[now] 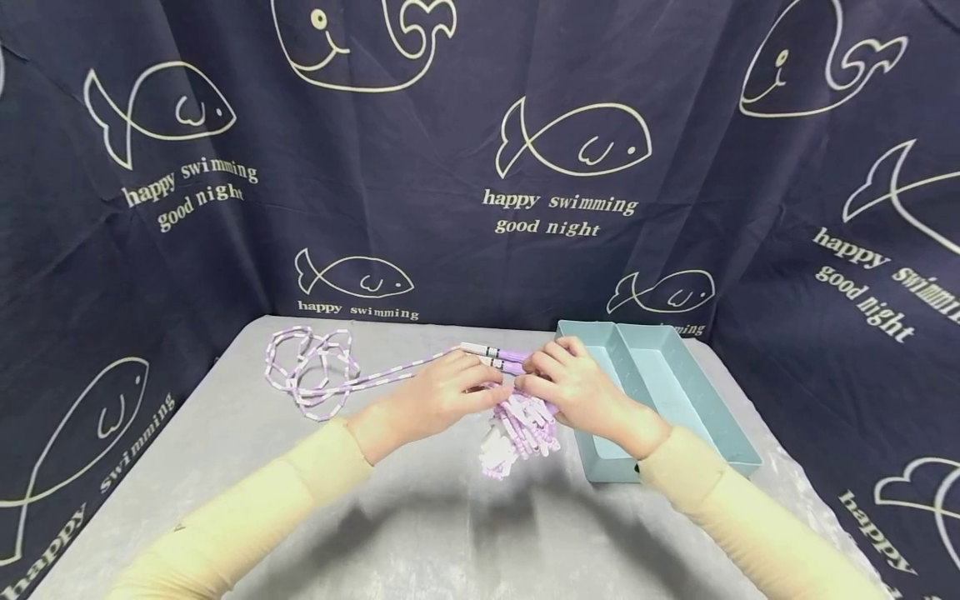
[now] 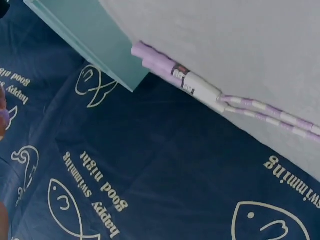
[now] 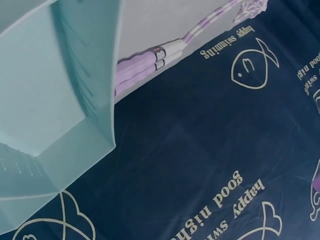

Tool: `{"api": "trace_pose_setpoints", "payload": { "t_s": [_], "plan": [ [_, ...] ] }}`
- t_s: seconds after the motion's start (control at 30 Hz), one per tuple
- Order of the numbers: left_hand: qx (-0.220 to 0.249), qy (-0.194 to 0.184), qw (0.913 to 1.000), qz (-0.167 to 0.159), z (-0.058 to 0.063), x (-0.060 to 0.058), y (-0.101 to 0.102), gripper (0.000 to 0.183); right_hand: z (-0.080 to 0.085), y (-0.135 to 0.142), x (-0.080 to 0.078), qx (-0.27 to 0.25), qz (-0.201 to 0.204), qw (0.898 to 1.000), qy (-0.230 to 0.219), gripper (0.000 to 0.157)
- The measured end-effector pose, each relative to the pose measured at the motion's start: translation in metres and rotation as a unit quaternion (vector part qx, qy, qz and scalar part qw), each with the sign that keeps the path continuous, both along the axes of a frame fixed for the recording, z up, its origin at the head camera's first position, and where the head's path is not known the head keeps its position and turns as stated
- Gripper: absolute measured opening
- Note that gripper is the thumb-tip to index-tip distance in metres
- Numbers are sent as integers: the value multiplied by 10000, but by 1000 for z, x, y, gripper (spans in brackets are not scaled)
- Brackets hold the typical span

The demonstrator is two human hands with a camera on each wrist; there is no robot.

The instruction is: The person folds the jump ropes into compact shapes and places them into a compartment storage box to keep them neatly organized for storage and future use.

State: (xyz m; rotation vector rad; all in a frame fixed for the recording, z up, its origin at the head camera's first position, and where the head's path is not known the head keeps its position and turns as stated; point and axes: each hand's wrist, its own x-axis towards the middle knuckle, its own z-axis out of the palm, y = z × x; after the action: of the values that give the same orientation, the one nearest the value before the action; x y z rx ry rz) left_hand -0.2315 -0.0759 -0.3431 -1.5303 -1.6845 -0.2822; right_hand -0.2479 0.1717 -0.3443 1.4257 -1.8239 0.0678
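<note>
A bunched-up purple-and-white beaded jump rope [image 1: 525, 425] hangs in folds between the two hands above the table. My left hand [image 1: 435, 396] pinches its upper left side with thumb and fingers. From the other side my right hand [image 1: 581, 387] grips the bundle's top, its fingers curled. Just behind the hands lie the two purple-and-white handles [image 2: 170, 70] of another beaded jump rope, side by side on the table. Its beaded cord [image 1: 311, 371] runs left into a loose tangle. The bundle is partly hidden by the fingers.
A light blue divided tray [image 1: 701, 392] stands close on the right, its left wall beside my right hand. The grey-covered table [image 1: 420, 533] ends at a dark blue curtain [image 1: 450, 267] with fish and whale drawings at the back and sides.
</note>
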Motion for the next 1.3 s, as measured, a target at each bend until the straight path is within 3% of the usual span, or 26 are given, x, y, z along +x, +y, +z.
{"api": "trace_pose_setpoints", "payload": {
  "t_s": [0.2,0.37,0.63,0.93,1.17,1.3],
  "plan": [
    [282,-11,9995,-168,-6,1,5,16,-3,1,-3,-63,71,9999,86,21],
    [738,-213,9966,-297,-3,2,10,15,-5,1,-7,-58,5,10000,58,24],
    [1023,409,9937,-194,-2,8,7,13,-1,-1,-9,-38,-102,9999,-102,17],
    [698,209,9973,-18,-6,5,9,27,-1,2,-10,-56,-274,9994,-197,14],
    [390,1018,9940,100,-2,5,12,11,-3,3,-11,41,-424,9985,-356,13],
    [423,1393,9893,75,-2,4,13,15,-5,3,-11,26,-388,9985,-381,13]
  ]
}}
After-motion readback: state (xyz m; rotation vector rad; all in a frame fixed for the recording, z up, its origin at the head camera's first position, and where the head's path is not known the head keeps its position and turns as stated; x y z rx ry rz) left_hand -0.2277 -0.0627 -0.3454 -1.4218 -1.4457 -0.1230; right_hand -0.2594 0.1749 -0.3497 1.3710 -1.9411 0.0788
